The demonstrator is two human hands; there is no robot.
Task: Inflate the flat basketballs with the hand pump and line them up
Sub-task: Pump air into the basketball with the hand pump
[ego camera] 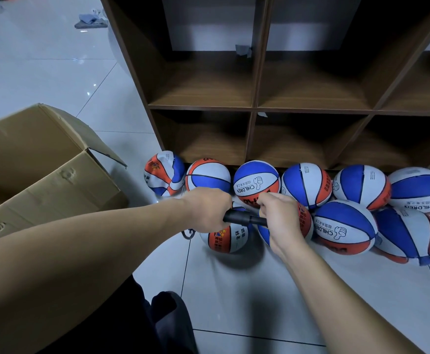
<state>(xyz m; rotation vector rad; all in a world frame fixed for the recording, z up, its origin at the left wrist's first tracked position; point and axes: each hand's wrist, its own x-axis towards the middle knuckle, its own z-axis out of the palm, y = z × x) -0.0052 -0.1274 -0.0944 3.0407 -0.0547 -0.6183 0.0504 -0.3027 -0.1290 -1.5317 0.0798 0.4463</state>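
Head view, the only one there is: the job looks maybe two-thirds done, judging by how things lie. Using the wooden cubby shelf (254,108) as the landmark, a back row of basketballs (307,185) sits right along its foot, and most of them look round and firm, though the ball at the left end of that row (164,173) is clearly crumpled and still flat. A second row nearer the person is less tidy, and the ball at its far right (410,235) looks saggy with a puckered blue end, so it probably needs air too. The person's left hand (209,209) is clenched around one end of the black hand pump (244,217), the right hand (281,215) grasps the other end, and the pump is held level in front of the shelf above a small ball on the floor (225,237). A thin dark loop, likely the hose (189,235), hangs below the left hand; whether it's plugged into that ball can't be made out. Materials: the balls are panelled in glossy blue, white and orange with printed lettering, the pump is a matte black tube, the floor (247,290) is shiny pale tile. An open corrugated cardboard box (37,159) stands to the left of the shelf.
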